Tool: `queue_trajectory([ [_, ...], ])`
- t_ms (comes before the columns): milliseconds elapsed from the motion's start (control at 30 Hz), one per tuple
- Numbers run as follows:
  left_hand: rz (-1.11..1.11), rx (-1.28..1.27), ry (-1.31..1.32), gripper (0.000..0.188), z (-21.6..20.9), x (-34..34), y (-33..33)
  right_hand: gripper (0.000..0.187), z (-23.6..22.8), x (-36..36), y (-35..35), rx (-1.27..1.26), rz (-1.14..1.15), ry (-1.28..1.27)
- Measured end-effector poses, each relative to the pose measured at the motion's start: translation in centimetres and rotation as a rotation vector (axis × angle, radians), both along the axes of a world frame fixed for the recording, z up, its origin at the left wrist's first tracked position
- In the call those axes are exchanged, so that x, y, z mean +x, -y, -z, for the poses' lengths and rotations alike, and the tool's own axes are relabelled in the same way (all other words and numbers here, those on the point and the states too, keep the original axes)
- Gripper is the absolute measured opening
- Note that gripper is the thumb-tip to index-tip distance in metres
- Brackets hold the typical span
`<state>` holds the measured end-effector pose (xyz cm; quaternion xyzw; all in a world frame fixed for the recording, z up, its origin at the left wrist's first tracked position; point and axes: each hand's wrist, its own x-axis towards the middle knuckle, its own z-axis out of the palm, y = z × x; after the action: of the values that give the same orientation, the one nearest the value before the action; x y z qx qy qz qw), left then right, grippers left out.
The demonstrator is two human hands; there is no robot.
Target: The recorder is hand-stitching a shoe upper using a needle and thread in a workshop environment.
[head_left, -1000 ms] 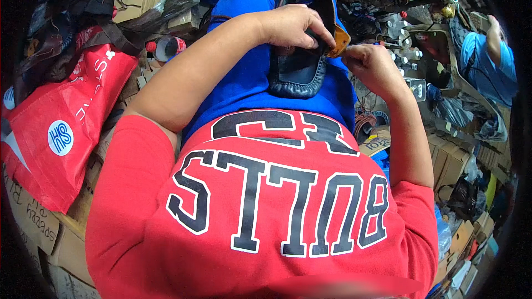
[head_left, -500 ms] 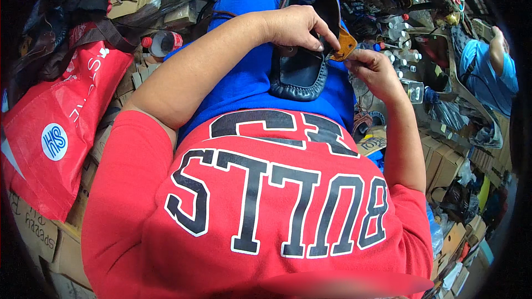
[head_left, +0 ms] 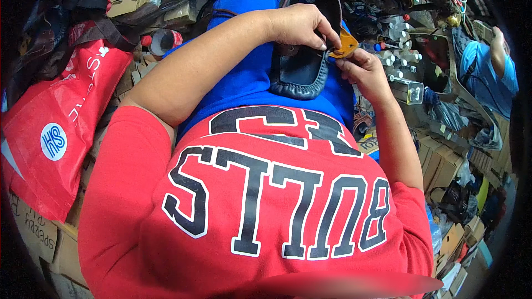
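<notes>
A black leather moccasin (head_left: pixel 299 82), its toe gathered in puckers, lies across my lap with the toe end nearest me. A tan leather piece (head_left: pixel 348 43) with a small hole juts out from its right side. My left hand (head_left: pixel 302 25) reaches over the shoe opening, thumb and bent fingers closed on the shoe's right edge where it meets the tan leather. My right hand (head_left: pixel 367 73) is closed in a pinch just below the tan leather, beside the shoe. Whatever its fingertips hold is too small to make out.
A red bag (head_left: pixel 72 116) with dark handles stands at the left, near a capped plastic bottle (head_left: pixel 164 42). Several clear bottles (head_left: pixel 400 58) crowd the right. Beyond them is another person in a light blue shirt (head_left: pixel 482 72). Cardboard boxes (head_left: pixel 438 160) are stacked at the right.
My right hand has moved slightly left, its fingertips shifting from the tan leather's corner to just below it. My left hand stays at the shoe's edge, fingers shifted a little.
</notes>
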<state>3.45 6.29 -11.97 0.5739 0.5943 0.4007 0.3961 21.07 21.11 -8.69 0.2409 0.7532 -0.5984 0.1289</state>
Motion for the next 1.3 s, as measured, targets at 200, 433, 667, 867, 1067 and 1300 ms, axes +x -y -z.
queue_trajectory([
  [200, -0.003, 0.009, 0.043, 0.03, -0.1, 0.1, 0.1, 0.011, 0.6, 0.2, -0.5, -0.012, 0.02, -0.031],
  [433, 0.004, -0.12, 0.116, 0.033, -0.7, 0.1, 0.2, 0.011, 0.9, -0.2, -3.1, 0.168, -0.196, -0.222],
  [667, -0.01, -0.088, 0.117, 0.032, -0.7, 0.3, 0.0, 0.007, 0.0, -1.3, -2.9, 0.235, -0.261, -0.238],
  [867, 0.0, -0.118, 0.2, 0.034, -1.0, 0.2, 0.3, 0.007, -3.2, -3.0, -2.8, 0.477, -0.478, -0.257],
  [1067, -0.015, -0.106, 0.252, 0.034, -1.0, 0.3, 0.5, 0.01, -3.9, -3.7, -2.5, 0.528, -0.602, -0.235],
  [1300, 0.003, -0.11, 0.241, 0.033, -0.7, 0.2, 0.2, 0.007, -0.4, -1.8, -3.2, 0.158, -0.318, -0.15],
])
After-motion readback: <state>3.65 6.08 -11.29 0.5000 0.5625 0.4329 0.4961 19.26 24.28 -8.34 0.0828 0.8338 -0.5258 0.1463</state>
